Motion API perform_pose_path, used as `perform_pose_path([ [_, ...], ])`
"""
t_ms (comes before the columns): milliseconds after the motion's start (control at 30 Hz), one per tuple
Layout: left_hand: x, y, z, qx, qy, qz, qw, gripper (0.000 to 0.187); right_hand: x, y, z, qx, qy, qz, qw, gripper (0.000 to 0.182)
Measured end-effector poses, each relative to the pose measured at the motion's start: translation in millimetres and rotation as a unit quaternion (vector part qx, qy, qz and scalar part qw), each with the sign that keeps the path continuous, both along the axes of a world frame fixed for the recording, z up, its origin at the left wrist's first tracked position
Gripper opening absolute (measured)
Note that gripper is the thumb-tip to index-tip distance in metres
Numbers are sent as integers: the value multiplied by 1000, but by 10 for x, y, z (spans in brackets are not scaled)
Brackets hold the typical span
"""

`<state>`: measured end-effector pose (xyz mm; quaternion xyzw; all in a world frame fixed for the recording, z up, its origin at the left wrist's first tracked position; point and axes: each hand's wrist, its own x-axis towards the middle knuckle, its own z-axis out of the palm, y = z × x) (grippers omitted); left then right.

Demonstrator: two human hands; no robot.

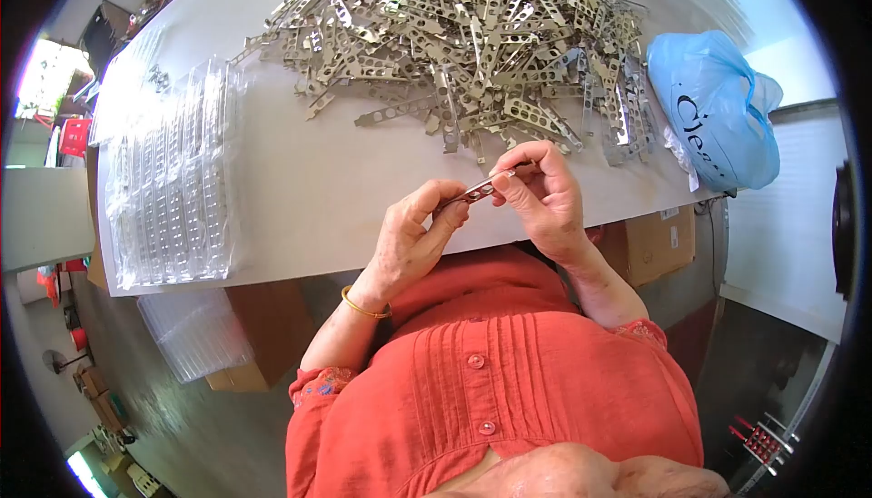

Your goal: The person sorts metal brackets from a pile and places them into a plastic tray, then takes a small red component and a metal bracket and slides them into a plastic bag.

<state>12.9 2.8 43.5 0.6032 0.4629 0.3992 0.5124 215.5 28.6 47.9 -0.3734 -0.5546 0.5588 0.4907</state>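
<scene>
A small metal bracket (pixel 479 192) with round holes is held up between both hands, over the near edge of the table. My left hand (pixel 416 233) pinches its left end between thumb and fingers. At the other end, my right hand (pixel 545 198) grips it with thumb and forefinger, hiding part of that end. Beyond the hands lies a large heap of similar flat metal brackets (pixel 481 39), tangled and overlapping at many angles.
On the table's left stands a stack of clear plastic trays (pixel 173 180). A blue plastic bag (pixel 713 107) sits at the right edge of the white table (pixel 300 189). Below the table are cardboard boxes (pixel 658 245) and another clear tray stack (pixel 195 334).
</scene>
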Motion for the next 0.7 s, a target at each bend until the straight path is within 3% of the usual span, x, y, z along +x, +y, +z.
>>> perform_pose_path([
  [200,-29,3,-36,-1,-5,4,1000,10,-18,3,50,-32,37,-10,999,21],
  [300,-24,5,-32,-27,-8,12,1000,10,37,9,1,-43,-6,28,999,16],
  [367,-46,29,-50,-10,-1,-8,1000,10,33,1,10,-19,-49,19,998,15],
  [433,-29,58,2,76,82,20,993,12,1,3,61,32,-68,-4,997,15],
  [533,68,91,45,171,117,49,977,17,6,13,109,108,-107,-16,988,16],
  [700,98,67,-19,124,112,-22,986,16,19,-32,131,139,-135,-14,981,15],
])
